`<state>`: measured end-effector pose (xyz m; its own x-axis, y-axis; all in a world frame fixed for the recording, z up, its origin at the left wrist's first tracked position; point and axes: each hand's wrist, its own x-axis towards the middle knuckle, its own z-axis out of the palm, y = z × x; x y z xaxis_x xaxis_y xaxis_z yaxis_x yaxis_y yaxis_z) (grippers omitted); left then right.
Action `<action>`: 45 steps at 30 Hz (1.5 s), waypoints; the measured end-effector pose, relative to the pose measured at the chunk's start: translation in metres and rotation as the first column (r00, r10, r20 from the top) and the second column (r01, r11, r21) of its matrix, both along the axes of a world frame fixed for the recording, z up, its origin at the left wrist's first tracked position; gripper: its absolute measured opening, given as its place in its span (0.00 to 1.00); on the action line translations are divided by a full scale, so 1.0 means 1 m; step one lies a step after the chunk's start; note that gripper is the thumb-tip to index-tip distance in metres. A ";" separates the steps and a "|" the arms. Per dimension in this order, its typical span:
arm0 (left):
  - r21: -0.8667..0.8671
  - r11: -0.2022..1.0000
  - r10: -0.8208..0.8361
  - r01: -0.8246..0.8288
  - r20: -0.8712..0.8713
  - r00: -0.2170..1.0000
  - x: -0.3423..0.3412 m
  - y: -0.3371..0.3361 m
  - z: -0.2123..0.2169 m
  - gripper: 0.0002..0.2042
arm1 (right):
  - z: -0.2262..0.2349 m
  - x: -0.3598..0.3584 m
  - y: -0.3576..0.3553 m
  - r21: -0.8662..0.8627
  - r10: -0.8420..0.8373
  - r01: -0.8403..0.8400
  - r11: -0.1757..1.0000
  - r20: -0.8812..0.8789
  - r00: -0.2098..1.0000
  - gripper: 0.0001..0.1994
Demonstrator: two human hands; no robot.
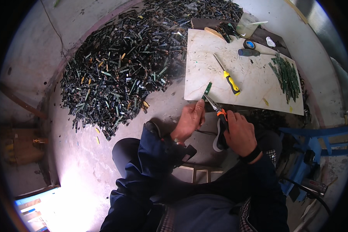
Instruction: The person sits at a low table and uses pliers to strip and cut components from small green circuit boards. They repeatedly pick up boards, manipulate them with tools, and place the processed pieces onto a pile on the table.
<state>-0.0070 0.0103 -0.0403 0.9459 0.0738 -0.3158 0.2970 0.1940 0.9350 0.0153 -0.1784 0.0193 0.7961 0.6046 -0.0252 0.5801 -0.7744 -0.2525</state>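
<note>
My left hand (190,120) is closed, with a narrow green circuit board strip (208,88) pinched between thumb and fingers. The strip's far end points up over the near edge of the pale board (247,96). In my right hand (240,131) is a pair of long-nose pliers (212,103) with orange and black handles. The jaws of the pliers meet or nearly meet the strip just beside my left fingertips; whether they clamp it is too small to tell. A yellow-and-black handled screwdriver (231,82) lies on the board beyond my hands.
A big heap of dark strips (123,69) covers the floor ahead and left. Green strips (286,79) are piled at the board's right. A second screwdriver (248,52), a tape roll (249,45) and a plastic cup (246,25) stand farther back. A blue stool (317,135) is at right.
</note>
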 end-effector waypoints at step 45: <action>0.033 0.999 0.036 -0.037 0.039 0.999 0.001 -0.004 -0.008 0.25 | -0.010 -0.007 0.004 -0.101 0.001 0.002 0.995 0.038 0.999 0.27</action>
<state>-0.0059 0.0059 -0.0479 0.9539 0.1183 -0.2759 0.2540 0.1721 0.9518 0.0080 -0.1745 0.0097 0.7980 0.6001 -0.0561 0.5873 -0.7951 -0.1512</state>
